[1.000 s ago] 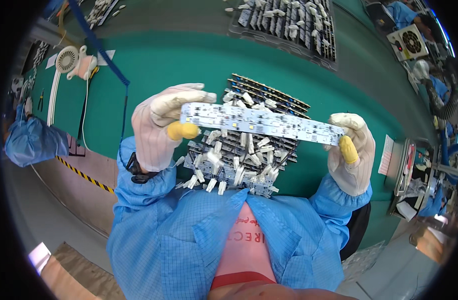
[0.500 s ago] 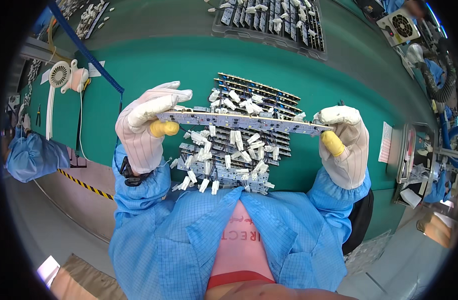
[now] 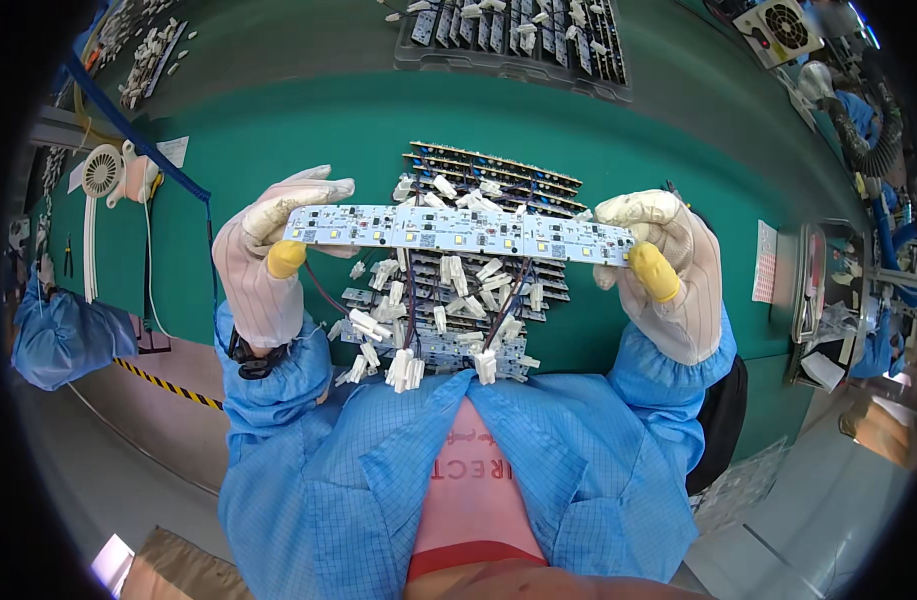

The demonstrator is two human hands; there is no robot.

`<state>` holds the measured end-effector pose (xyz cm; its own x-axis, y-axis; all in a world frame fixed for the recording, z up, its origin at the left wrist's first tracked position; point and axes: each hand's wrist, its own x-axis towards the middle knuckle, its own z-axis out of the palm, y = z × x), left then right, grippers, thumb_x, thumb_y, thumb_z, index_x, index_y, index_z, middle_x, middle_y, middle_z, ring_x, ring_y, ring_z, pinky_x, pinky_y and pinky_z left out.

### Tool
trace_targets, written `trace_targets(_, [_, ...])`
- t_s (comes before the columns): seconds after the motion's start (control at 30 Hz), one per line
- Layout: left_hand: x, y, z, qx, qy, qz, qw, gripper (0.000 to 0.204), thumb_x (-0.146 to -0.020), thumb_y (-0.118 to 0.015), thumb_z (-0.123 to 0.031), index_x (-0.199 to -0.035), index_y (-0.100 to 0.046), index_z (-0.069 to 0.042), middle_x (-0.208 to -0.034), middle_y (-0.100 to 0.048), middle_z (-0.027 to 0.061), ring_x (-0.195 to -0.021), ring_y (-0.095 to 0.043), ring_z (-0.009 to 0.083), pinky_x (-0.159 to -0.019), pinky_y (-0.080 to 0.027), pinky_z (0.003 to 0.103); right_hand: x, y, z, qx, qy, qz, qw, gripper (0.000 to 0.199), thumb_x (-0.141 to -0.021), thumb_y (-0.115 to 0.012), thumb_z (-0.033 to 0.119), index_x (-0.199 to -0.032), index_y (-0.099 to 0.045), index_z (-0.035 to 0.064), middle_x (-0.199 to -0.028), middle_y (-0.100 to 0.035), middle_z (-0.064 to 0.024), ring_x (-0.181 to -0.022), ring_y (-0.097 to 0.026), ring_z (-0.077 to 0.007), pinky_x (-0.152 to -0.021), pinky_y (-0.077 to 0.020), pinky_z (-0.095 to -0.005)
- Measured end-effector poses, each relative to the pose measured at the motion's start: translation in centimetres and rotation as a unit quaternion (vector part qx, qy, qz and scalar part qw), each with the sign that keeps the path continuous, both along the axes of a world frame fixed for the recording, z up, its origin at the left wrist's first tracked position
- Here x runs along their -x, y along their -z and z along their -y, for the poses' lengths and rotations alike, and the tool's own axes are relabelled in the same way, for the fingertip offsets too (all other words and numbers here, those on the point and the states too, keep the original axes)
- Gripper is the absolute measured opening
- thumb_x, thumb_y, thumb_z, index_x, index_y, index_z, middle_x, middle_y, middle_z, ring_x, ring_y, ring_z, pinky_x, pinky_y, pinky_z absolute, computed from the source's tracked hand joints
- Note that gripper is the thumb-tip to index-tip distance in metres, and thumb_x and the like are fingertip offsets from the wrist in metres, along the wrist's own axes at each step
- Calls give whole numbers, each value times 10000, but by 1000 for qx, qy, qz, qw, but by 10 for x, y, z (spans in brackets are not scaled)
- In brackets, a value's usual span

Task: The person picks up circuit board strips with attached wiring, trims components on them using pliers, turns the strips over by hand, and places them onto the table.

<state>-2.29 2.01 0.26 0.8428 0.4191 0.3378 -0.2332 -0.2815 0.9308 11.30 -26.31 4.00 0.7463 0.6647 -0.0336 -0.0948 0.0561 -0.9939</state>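
A long white circuit board [image 3: 459,231] with small components and yellowish LEDs is held level across my front, its broad face turned up. My gloved left hand [image 3: 269,250] pinches its left end, a yellow-covered thumb against the near edge. At the other end my gloved right hand [image 3: 674,265] grips it the same way, thumb also in yellow. Dark wires with white plug connectors [image 3: 406,370] hang from the board toward me. Beneath and behind it lie several more boards [image 3: 499,170] in a stack, partly hidden, with loose white connectors [image 3: 459,275] among them.
The boards lie on a green mat [image 3: 309,125]. A clear tray [image 3: 514,70] of boards stands at the far side. To the left are a small white fan [image 3: 104,172] and a coiled blue cord [image 3: 139,125]. Another person's blue sleeve [image 3: 69,335] shows at far left.
The held board has tilted from nearly edge-on to showing its broad face. Its wires and connectors now dangle below it. Both hands keep their hold on the ends.
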Motion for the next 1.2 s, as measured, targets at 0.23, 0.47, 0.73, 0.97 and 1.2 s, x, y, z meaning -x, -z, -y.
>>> trace_targets(0.23, [-4, 7, -3, -76, -8, 39, 996, 258, -854, -564, -159, -981, -628, 57, -924, -671, 190, -1002, -608, 294, -909, -457, 388, 1, -1, 2, 21, 2, 38, 999, 307, -830, -648, 166, -1084, -561, 18, -683, -596, -40, -462, -414, -34, -419, -286, -180])
trace_targets(0.47, [2, 23, -7, 31, -21, 93, 995, 426, -829, -649, -268, -1099, -583, 55, -1095, -612, 223, -1012, -611, 330, -926, -445, 429, 1, -16, -2, 76, -20, 75, 994, 358, -800, -686, 163, -1086, -552, -4, -753, -606, -46, -513, -449, -44, -464, -340, -179])
trace_targets(0.73, [-7, 10, -1, 35, -69, -48, 996, 421, -882, -582, -329, -1079, -597, 43, -1073, -624, 217, -1053, -595, 307, -985, -399, 399, 1, -15, 0, 6, -60, 52, 997, 452, -821, -656, 254, -1153, -512, -15, -769, -618, -69, -537, -479, -44, -477, -358, -174])
trace_targets(0.97, [-6, 4, 0, 33, -12, -41, 999, 330, -888, -562, -217, -1087, -599, 44, -1051, -636, 222, -1006, -621, 272, -933, -448, 362, 1, -24, 2, 44, -68, -27, 996, 337, -823, -611, 7, -1147, -516, 3, -816, -614, -66, -590, -464, -33, -526, -375, -183])
trace_targets(1.2, [-1, 9, 2, 90, -5, 29, 996, 332, -839, -621, -107, -1129, -572, 49, -1051, -629, 234, -964, -635, 280, -846, -504, 336, -3, -8, 0, 58, -14, 18, 998, 541, -773, -728, 299, -1148, -493, -12, -969, -577, -87, -782, -551, -113, -605, -404, -195])
